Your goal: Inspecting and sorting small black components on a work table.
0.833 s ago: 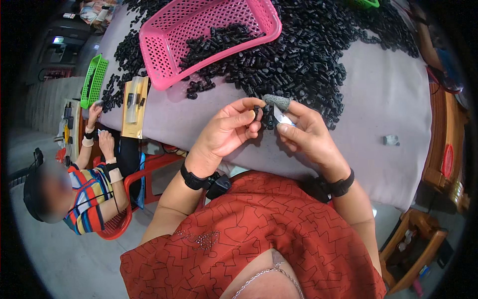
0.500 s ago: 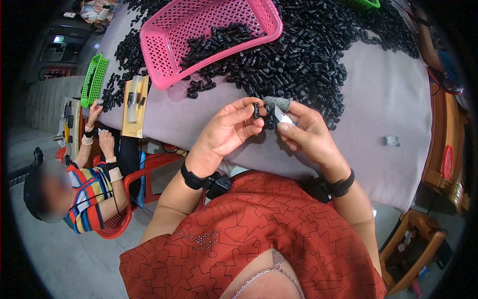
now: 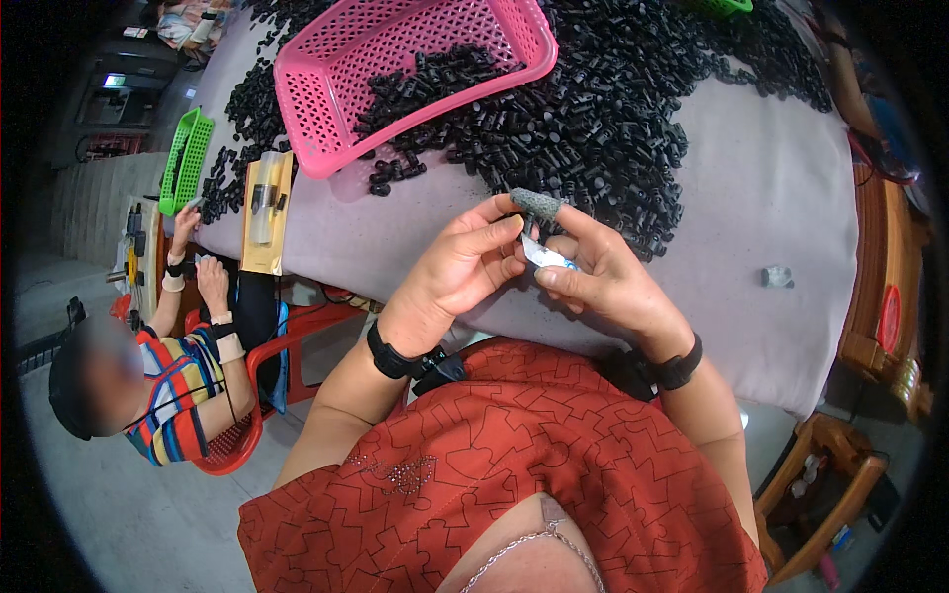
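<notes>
Cloth-covered bench lies below; left hand pinches a black piece, probably light, stiff, best side-gripped; right hand clasps a blade.

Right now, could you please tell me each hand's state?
Left hand: closed on a small black part, mostly hidden.
Right hand: closed on a small pointed blade.

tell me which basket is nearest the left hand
The pink perforated basket; the left green basket and the upper-right green basket both sit farther from the left hand.
</notes>
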The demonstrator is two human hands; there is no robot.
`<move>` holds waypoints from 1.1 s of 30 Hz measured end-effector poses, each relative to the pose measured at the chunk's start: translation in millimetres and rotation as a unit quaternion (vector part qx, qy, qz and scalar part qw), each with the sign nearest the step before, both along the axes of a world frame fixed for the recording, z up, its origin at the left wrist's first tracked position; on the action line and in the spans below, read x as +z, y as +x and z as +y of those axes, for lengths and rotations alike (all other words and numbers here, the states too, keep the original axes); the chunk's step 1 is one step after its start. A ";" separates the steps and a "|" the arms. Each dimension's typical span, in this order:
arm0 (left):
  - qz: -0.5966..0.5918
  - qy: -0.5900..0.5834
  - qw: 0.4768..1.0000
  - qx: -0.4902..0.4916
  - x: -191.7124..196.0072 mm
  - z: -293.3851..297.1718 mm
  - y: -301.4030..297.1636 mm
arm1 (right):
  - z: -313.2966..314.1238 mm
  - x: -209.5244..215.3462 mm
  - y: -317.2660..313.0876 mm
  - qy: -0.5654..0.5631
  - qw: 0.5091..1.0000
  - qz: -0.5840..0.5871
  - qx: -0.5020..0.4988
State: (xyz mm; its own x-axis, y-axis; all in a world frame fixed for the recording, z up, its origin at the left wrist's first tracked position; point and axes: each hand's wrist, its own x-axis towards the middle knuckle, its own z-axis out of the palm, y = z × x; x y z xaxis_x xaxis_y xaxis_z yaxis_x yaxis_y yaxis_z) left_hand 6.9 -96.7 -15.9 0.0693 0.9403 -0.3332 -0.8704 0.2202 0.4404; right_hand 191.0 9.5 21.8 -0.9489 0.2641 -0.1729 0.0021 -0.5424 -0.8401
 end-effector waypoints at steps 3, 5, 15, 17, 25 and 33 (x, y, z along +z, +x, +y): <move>-0.010 0.022 1.000 -0.019 0.7 1.8 3.1 | 0.7 -1.6 0.5 0.011 1.000 -0.008 0.003; -0.024 0.026 0.999 -0.012 0.8 1.4 3.7 | -0.3 -0.9 -0.4 -0.001 1.000 -0.003 -0.006; -0.028 0.018 0.999 -0.010 5.1 0.5 5.6 | 5.0 -8.4 0.2 -0.007 1.000 -0.007 -0.014; -0.029 0.021 0.999 -0.010 4.8 0.2 6.5 | 4.0 -7.0 -0.6 -0.011 1.000 -0.007 -0.015; -0.020 0.006 1.000 0.006 4.7 -0.2 6.8 | 0.9 -5.1 1.9 0.002 1.000 0.003 0.022; -0.028 0.013 1.000 -0.004 7.3 1.6 7.0 | 4.1 -5.8 -1.6 -0.017 1.000 0.000 -0.011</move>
State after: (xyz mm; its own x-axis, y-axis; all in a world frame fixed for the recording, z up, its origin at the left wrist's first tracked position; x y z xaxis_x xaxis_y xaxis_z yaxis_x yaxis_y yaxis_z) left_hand 13.9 -95.1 -8.6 0.0957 0.9478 -0.3041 -0.8920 0.2173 0.3964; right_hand 189.4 13.6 16.0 -0.9429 0.2789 -0.1821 -0.0099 -0.5700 -0.8216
